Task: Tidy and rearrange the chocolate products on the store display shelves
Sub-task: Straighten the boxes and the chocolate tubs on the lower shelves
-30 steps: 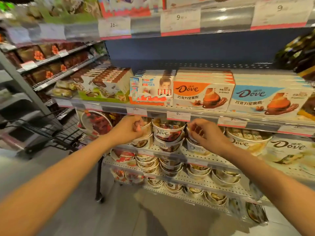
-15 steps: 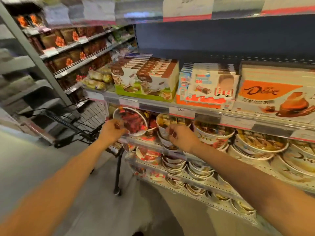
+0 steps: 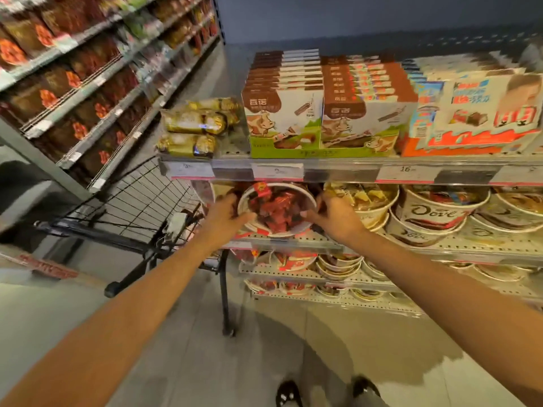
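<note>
Shelving w/ brown bagged goods (image 3: 73, 83) is seen far left, running away along the aisle; not part of the current step. Black wire cart (image 3: 132, 212) is parked just beside the display's left end, prob. for stock transfer. Gold-wrapped choc packs (image 3: 194, 124) are stacked at the left end of the upper shelf (image 3: 323, 168), next to green/brown boxed bars (image 3: 323, 113), then white/orange choc boxes (image 3: 476, 113) at right. Boxes are faced front-out in tight rows so labels line up over the price tags.

One tier down, red choc tub (image 3: 276, 208) is tilted w/ its clear lid toward the camera, at the left end of the tub row, under the upper shelf edge. It is held from both sides, likely to be straightened or re-seated on the lower shelf (image 3: 282, 245).

Left hand (image 3: 226, 215) is clamped on the tub's left rim, thumb laid across the front edge, fingers curled behind. Right hand (image 3: 338, 215) is clamped on the tub's right rim, thumb at the front, fingers wrapped round the side. Hands are kept apart by the tub's width. A two-sided grip is judged sensible: tub is round and slippery-looking.

Right of it, Dove tubs (image 3: 432, 218) are stacked tilted forward, touching each other; more tubs sit on tiers below. Shoes are seen at the bottom, floor blurred.
</note>
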### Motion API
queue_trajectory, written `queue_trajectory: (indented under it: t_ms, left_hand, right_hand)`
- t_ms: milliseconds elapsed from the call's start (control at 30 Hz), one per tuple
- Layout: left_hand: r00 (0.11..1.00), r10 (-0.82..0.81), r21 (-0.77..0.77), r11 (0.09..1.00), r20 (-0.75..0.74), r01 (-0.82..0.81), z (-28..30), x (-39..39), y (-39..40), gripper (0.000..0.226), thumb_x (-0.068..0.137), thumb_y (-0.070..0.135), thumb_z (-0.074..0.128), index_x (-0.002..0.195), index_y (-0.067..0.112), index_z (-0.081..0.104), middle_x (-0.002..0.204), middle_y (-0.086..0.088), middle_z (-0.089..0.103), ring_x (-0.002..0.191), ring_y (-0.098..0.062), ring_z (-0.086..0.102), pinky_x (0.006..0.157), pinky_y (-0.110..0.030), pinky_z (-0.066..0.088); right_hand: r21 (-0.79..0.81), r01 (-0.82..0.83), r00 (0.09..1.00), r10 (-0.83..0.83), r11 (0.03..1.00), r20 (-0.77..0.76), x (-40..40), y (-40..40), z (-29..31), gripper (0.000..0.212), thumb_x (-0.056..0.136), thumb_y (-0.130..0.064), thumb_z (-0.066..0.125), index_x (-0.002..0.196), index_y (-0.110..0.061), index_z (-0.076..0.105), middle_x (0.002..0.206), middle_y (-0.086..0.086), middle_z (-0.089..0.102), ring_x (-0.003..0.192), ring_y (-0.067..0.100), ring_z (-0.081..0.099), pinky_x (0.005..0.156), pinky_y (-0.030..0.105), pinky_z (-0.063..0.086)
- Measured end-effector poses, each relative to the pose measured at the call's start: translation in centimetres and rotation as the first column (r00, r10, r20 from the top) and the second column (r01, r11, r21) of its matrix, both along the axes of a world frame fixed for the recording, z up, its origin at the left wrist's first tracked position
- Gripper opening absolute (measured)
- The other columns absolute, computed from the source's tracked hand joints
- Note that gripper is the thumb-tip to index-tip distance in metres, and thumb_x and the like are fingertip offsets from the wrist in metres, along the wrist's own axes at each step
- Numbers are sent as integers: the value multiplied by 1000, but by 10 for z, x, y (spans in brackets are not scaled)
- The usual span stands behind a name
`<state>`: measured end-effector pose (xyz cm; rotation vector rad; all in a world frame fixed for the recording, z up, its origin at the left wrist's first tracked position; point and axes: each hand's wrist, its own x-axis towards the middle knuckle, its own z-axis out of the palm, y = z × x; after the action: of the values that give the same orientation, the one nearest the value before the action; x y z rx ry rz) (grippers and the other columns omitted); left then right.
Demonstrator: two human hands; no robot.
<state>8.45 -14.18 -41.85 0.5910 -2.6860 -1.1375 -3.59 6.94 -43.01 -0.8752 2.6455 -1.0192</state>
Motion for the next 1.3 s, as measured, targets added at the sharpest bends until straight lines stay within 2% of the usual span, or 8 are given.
queue_trajectory:
  t_ms: [100, 200, 300, 467, 600, 800, 1067, 1300]
  left_hand:
    - [999, -40, 95, 995, -2, 40, -10, 2, -10, 45, 77, 37, 71, 98, 1, 55, 93, -21, 64, 82, -25, 64, 73, -41, 53]
    - [998, -63, 227, 972, -22, 66, -13, 4, -1, 20, 82, 13, 70, 89, 16, 51, 86, -7, 64, 75, 0, 62, 68, -21, 52]
    - [998, -65, 284, 956, -25, 70, -18, 15, -6, 25, 80, 3, 70, 95, 12, 52, 86, 0, 63, 80, -5, 63, 72, -16, 52]
    - [860, 488, 346, 840, -149, -417, -27, 18, -44, 20, 74, -2, 61, 81, 15, 52, 81, -5, 58, 82, -32, 59, 74, -43, 51]
    - [757, 644, 407, 723, -107, -558, -24, -5, -79, 57, 68, 3, 62, 120, 9, 41, 124, -14, 43, 114, -28, 47, 92, -41, 46]
    - [936, 352, 384, 866, -13, -320, -21, -19, -116, 74, 77, -18, 50, 143, 10, 29, 146, -12, 34, 136, -28, 31, 105, -40, 34]
    - [948, 304, 321, 892, 93, -317, -7, -25, -146, 59, 78, -20, 47, 131, 6, 47, 129, -13, 52, 111, -25, 47, 86, -31, 39]
    - [984, 174, 519, 839, 32, -166, -7, -26, -150, 22, 93, 6, 48, 108, 16, 59, 116, -7, 60, 110, -25, 49, 98, -44, 37]
  right_hand:
    - [-132, -80, 993, 91, 988, 79, -1, 7, -14, 28, 84, -29, 66, 85, -4, 54, 80, 18, 62, 76, 33, 60, 65, 41, 46]
    - [-321, -3, 972, 79, 947, 222, 0, 11, -19, 20, 85, -20, 67, 77, -18, 48, 83, 23, 60, 81, 36, 61, 74, 47, 48]
    - [-422, 30, 954, 100, 906, 283, 4, 16, -16, 22, 82, -15, 68, 76, -16, 47, 79, 16, 57, 76, 23, 59, 70, 35, 47]
    - [-485, 41, 942, 128, 874, 310, 11, 20, -14, 22, 74, -18, 70, 76, -11, 48, 74, 11, 57, 71, 13, 57, 65, 22, 47]
    - [-487, 64, 933, 121, 871, 340, 10, 21, -13, 18, 79, -4, 68, 79, -4, 50, 74, 7, 60, 70, 8, 59, 63, 17, 50]
    - [-462, 77, 935, 97, 883, 341, 10, 22, -11, 20, 75, -8, 71, 76, -4, 51, 72, -2, 62, 70, 9, 60, 65, 24, 51]
    - [-423, 109, 904, 88, 900, 419, 9, 23, -7, 53, 55, -47, 81, 76, -9, 52, 76, 16, 55, 73, 20, 54, 69, 34, 45]
    - [-412, 96, 904, 94, 906, 417, 12, 22, -3, 23, 74, 0, 72, 76, -8, 51, 73, 3, 57, 68, 9, 58, 65, 24, 49]
